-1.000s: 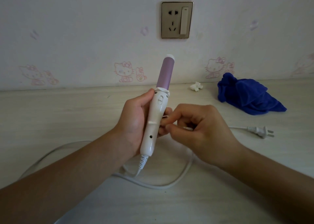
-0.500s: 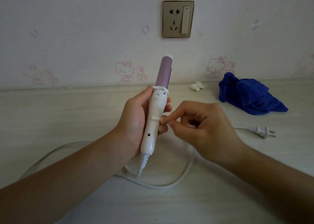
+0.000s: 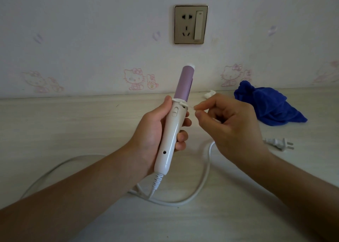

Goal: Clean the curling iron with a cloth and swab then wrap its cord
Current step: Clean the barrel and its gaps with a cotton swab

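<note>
With the left hand [image 3: 152, 130], grips the curling iron [image 3: 171, 137] by its white handle, fingers curled round the right side and thumb lying up the left side toward the collar. Holds it nearly upright above the table [image 3: 73, 128], with the purple barrel pointing up and leaning slightly right. With the right hand [image 3: 233, 126], pinches a swab [image 3: 192, 107] between thumb and forefinger, the other fingers loosely curled. Sets its white tip at the collar where handle meets barrel, on the right side. Has the cord [image 3: 208, 164] trailing from the handle's base, looped on the table beneath both forearms and ending in the plug [image 3: 278, 144], flat on the table right of the right wrist. Has the blue cloth [image 3: 269, 107] crumpled far right by the wall, with a small white wad [image 3: 209, 94] just left of it. Faces a wall socket [image 3: 190, 24] above the barrel.
</note>
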The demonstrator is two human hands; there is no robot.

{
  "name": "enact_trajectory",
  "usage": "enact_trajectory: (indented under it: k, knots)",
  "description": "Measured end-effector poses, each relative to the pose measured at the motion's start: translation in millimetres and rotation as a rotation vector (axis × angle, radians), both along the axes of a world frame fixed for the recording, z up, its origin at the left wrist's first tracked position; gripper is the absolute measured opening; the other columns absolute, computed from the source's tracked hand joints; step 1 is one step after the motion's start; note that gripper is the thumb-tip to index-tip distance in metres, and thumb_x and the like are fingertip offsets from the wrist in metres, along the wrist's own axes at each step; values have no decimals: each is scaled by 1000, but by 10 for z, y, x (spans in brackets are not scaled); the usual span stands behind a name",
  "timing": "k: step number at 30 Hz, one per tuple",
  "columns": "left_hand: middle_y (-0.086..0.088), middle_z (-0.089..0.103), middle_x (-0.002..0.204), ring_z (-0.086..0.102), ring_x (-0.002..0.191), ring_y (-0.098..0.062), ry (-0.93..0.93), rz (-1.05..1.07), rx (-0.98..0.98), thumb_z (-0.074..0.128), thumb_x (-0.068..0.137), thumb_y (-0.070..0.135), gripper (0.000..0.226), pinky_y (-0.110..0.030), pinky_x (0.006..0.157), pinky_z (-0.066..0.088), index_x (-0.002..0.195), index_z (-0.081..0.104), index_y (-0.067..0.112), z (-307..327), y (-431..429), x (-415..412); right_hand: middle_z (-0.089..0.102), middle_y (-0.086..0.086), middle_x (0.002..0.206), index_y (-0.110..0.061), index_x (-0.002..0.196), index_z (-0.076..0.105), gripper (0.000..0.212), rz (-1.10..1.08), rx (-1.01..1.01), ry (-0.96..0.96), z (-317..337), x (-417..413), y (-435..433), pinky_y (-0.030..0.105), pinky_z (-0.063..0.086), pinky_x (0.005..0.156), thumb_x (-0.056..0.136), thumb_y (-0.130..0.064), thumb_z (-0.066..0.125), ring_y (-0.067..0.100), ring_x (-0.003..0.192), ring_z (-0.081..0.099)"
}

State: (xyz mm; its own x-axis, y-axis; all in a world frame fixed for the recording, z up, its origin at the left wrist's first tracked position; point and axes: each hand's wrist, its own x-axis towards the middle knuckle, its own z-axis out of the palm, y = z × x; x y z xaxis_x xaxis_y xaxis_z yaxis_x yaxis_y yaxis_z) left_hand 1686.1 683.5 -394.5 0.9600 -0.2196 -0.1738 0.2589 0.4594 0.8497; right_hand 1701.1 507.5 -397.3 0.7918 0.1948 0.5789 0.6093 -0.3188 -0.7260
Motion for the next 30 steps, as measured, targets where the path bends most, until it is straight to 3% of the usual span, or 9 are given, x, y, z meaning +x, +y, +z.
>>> enact_trajectory:
  k: [11, 16, 22, 25, 30]
  knots:
    - [-12, 62, 84, 50, 47, -16, -3, -14, 0, 47, 102, 52, 56, -25, 40, 41, 109, 66, 0, -29, -6, 23, 54, 10, 54, -23, 86, 73, 14, -19, 10, 4, -10, 11, 4, 19, 40, 49, 94, -11, 71, 25, 48, 46]
    - [-11, 64, 83, 51, 47, -16, -7, -20, 5, 48, 102, 51, 57, -25, 40, 42, 111, 67, -1, -38, -3, 20, 54, 6, 54, -24, 84, 71, 16, -28, 13, -4, -15, 24, -7, 19, 40, 48, 94, -10, 70, 13, 44, 43]
    - [-6, 67, 73, 51, 49, -17, -7, -8, 1, 49, 103, 48, 46, -26, 41, 42, 112, 70, 8, -68, -47, -5, 58, 3, 52, -16, 89, 77, 9, 95, 2, 19, -61, -24, 34, 34, 46, 47, 93, -9, 72, 18, 42, 47]
    - [-7, 67, 73, 50, 49, -18, -12, -8, 2, 46, 104, 47, 48, -25, 41, 42, 117, 67, 5, -81, -37, -4, 54, -4, 48, -12, 85, 76, 9, 160, 35, 64, -50, -7, -2, 28, 42, 45, 89, -6, 71, 7, 41, 43]
    - [-13, 63, 79, 49, 47, -17, -5, -48, -13, 42, 105, 48, 54, -24, 39, 41, 110, 70, 2, -77, -33, -2, 53, -4, 47, -18, 83, 75, 15, 105, 61, 63, -12, 33, -23, 20, 37, 46, 90, -5, 71, 5, 41, 41]
